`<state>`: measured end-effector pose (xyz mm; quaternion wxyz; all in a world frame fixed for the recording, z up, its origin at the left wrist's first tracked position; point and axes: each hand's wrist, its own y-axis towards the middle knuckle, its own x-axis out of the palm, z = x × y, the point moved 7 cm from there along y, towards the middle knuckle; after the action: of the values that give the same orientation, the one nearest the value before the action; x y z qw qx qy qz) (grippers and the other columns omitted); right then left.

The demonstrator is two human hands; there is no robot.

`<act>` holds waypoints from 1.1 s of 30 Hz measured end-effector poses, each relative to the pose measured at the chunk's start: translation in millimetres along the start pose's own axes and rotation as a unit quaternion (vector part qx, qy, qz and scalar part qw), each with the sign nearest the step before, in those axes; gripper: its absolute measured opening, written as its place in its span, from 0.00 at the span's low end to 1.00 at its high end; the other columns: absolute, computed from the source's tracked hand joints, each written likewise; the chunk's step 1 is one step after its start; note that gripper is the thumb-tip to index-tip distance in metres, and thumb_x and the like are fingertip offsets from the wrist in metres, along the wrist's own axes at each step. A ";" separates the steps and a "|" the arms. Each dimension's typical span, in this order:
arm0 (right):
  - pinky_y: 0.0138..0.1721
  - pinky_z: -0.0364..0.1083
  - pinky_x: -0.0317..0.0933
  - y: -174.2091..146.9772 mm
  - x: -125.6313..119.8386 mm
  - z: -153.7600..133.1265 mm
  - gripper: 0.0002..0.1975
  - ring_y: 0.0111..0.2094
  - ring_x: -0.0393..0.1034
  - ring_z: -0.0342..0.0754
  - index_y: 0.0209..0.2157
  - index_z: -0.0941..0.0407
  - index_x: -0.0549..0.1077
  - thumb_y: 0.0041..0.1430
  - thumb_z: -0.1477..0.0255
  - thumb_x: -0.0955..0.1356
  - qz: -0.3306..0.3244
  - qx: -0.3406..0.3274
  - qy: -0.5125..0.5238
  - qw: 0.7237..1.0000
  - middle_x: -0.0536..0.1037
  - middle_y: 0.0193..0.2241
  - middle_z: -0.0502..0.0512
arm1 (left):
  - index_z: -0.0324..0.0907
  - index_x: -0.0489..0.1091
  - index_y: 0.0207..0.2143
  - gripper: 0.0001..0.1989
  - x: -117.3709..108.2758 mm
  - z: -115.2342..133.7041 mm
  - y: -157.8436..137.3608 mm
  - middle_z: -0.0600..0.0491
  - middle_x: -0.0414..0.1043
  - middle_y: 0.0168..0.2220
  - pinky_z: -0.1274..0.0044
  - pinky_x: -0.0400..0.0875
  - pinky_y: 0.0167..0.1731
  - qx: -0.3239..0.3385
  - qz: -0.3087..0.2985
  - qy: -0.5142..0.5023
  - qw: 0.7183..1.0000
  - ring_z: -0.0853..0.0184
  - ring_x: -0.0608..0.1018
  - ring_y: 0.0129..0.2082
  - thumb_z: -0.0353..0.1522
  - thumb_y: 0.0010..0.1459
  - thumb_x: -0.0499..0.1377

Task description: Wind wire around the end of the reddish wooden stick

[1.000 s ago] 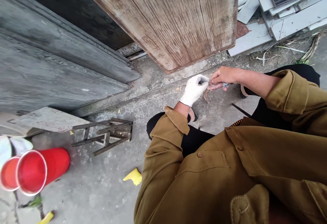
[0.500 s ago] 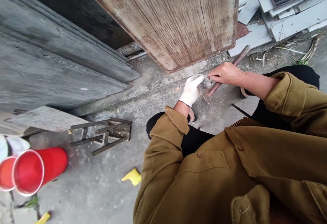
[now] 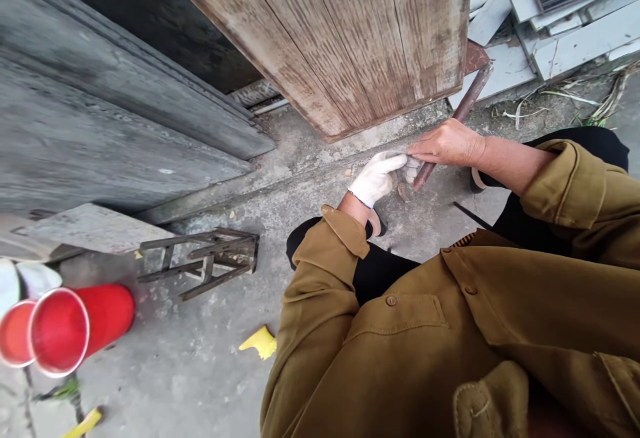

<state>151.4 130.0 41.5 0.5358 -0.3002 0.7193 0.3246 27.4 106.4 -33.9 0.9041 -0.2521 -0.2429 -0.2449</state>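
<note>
My right hand [image 3: 447, 143], bare, is closed around a reddish-brown wooden stick [image 3: 473, 97] like a tool handle. The stick slants from the upper right down to the left, its lower end bare just below my fingers. My left hand [image 3: 376, 178], in a white glove, meets it fingertip to fingertip; its fingers are curled round something largely hidden, close against the stick. A small brownish piece [image 3: 404, 193] shows just below the gloved fingers, beside the stick's lower end. Whether my left hand holds that piece, I cannot tell.
A weathered plank door [image 3: 350, 51] stands ahead, with a grey wooden panel [image 3: 100, 111] to its left. At left are a small wooden stool frame [image 3: 220, 251] and red buckets [image 3: 107, 315]. White boards [image 3: 590, 51] are piled at the upper right. A yellow scrap [image 3: 260, 343] lies on the concrete.
The stick has slid up and right in my right hand's grip, and its lower end now shows apart from the brownish piece. My left hand has shifted slightly.
</note>
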 end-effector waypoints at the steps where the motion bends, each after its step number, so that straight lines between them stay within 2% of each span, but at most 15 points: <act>1: 0.32 0.45 0.50 0.3 0.2 -1.1 0.20 0.35 0.73 0.46 0.43 0.56 0.82 0.74 0.66 0.59 -0.018 -0.005 -0.010 1.000 0.84 0.37 0.53 | 0.34 0.81 0.35 0.19 -0.3 -0.6 0.0 0.46 0.80 0.31 0.74 0.76 0.29 -0.003 0.002 -0.006 1.000 0.65 0.81 0.28 0.40 0.49 0.74; 5: 0.31 0.45 0.45 0.9 1.6 -4.1 0.18 0.35 0.73 0.46 0.45 0.57 0.81 0.74 0.69 0.60 -0.077 -0.023 -0.038 0.996 0.84 0.37 0.55 | 0.33 0.80 0.34 0.20 2.0 -0.7 -1.2 0.46 0.79 0.28 0.75 0.75 0.29 -0.012 -0.004 0.004 1.000 0.66 0.79 0.25 0.41 0.47 0.75; 10: 0.32 0.45 0.46 0.5 0.6 -4.6 0.18 0.32 0.71 0.45 0.43 0.57 0.81 0.73 0.69 0.60 -0.072 -0.023 -0.038 0.996 0.83 0.36 0.54 | 0.34 0.79 0.33 0.20 6.3 2.6 -4.5 0.49 0.77 0.26 0.75 0.74 0.28 -0.017 0.007 0.030 0.999 0.68 0.78 0.24 0.41 0.45 0.75; 15: 0.32 0.46 0.45 2.5 -1.2 -2.4 0.19 0.30 0.69 0.47 0.39 0.57 0.81 0.71 0.69 0.60 -0.107 0.036 -0.017 0.993 0.81 0.31 0.56 | 0.36 0.75 0.30 0.14 6.5 6.2 -4.0 0.52 0.76 0.25 0.77 0.72 0.28 0.010 0.025 0.081 0.996 0.70 0.77 0.24 0.37 0.48 0.72; 18: 0.32 0.46 0.45 5.2 -1.6 0.8 0.16 0.29 0.67 0.47 0.34 0.56 0.80 0.68 0.69 0.61 -0.138 0.082 0.024 0.987 0.78 0.27 0.55 | 0.37 0.75 0.31 0.10 1.2 9.8 -1.6 0.54 0.76 0.26 0.78 0.71 0.29 0.042 0.057 0.186 0.980 0.71 0.76 0.24 0.34 0.49 0.68; 20: 0.33 0.46 0.47 6.7 0.0 3.1 0.15 0.28 0.65 0.46 0.31 0.55 0.79 0.65 0.71 0.62 -0.159 0.100 0.059 0.980 0.76 0.24 0.53 | 0.38 0.75 0.31 0.07 -1.3 15.2 -1.3 0.54 0.77 0.28 0.78 0.71 0.31 0.074 0.082 0.291 0.950 0.70 0.77 0.27 0.32 0.50 0.66; 22: 0.34 0.46 0.49 7.9 2.1 6.9 0.14 0.27 0.64 0.45 0.28 0.55 0.79 0.63 0.72 0.63 -0.168 0.116 0.098 0.974 0.75 0.22 0.51 | 0.39 0.75 0.33 0.05 -0.2 22.8 -3.2 0.53 0.79 0.32 0.76 0.73 0.35 0.119 0.101 0.399 0.903 0.68 0.79 0.32 0.30 0.52 0.64; 24: 0.35 0.45 0.52 8.1 5.8 12.3 0.13 0.26 0.64 0.44 0.27 0.55 0.79 0.61 0.73 0.64 -0.171 0.140 0.147 0.964 0.74 0.21 0.50 | 0.40 0.76 0.35 0.05 3.0 30.0 -7.1 0.52 0.80 0.36 0.75 0.74 0.40 0.162 0.122 0.503 0.840 0.66 0.80 0.36 0.29 0.55 0.61; 26: 0.34 0.45 0.56 6.0 13.4 18.6 0.12 0.26 0.65 0.43 0.26 0.55 0.80 0.60 0.71 0.66 -0.181 0.182 0.220 0.941 0.75 0.22 0.50 | 0.41 0.76 0.38 0.06 6.8 33.9 -10.8 0.50 0.80 0.39 0.73 0.74 0.43 0.185 0.142 0.604 0.762 0.63 0.81 0.41 0.27 0.58 0.60; 28: 0.31 0.45 0.59 0.7 24.8 22.8 0.11 0.25 0.67 0.44 0.28 0.56 0.81 0.59 0.67 0.69 -0.196 0.244 0.320 0.894 0.77 0.23 0.51 | 0.41 0.76 0.38 0.06 10.8 33.5 -12.5 0.47 0.80 0.39 0.71 0.74 0.44 0.187 0.146 0.695 0.679 0.59 0.81 0.42 0.29 0.60 0.60; 30: 0.27 0.45 0.61 -5.9 37.0 21.3 0.11 0.23 0.67 0.44 0.29 0.56 0.81 0.56 0.63 0.72 -0.206 0.304 0.436 0.822 0.77 0.23 0.52 | 0.41 0.77 0.38 0.06 13.8 31.4 -13.0 0.44 0.79 0.36 0.68 0.74 0.44 0.184 0.137 0.754 0.616 0.56 0.81 0.42 0.32 0.62 0.60; 31: 0.25 0.45 0.61 -8.6 41.4 18.9 0.12 0.21 0.65 0.44 0.30 0.56 0.81 0.55 0.60 0.73 -0.204 0.326 0.488 0.783 0.76 0.22 0.52 | 0.40 0.77 0.38 0.07 14.5 31.1 -13.4 0.43 0.79 0.35 0.67 0.74 0.44 0.187 0.136 0.766 0.600 0.55 0.81 0.41 0.33 0.62 0.60; 32: 0.23 0.45 0.60 -10.5 44.1 16.3 0.14 0.20 0.64 0.43 0.29 0.56 0.80 0.54 0.59 0.74 -0.197 0.342 0.532 0.749 0.74 0.20 0.52 | 0.40 0.77 0.38 0.08 14.7 32.2 -14.3 0.43 0.79 0.35 0.66 0.73 0.45 0.194 0.140 0.765 0.598 0.55 0.81 0.41 0.33 0.63 0.60; 33: 0.22 0.45 0.59 -11.7 45.0 14.0 0.15 0.19 0.62 0.43 0.29 0.56 0.80 0.53 0.57 0.74 -0.188 0.351 0.564 0.724 0.72 0.18 0.52 | 0.40 0.77 0.39 0.08 14.3 34.5 -15.8 0.43 0.79 0.35 0.66 0.73 0.46 0.208 0.150 0.750 0.610 0.55 0.81 0.41 0.34 0.63 0.59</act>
<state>157.5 130.2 -6.7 0.1487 -0.3474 0.8800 -0.2877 18.5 109.8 5.5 0.8225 0.1814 0.5171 -0.1519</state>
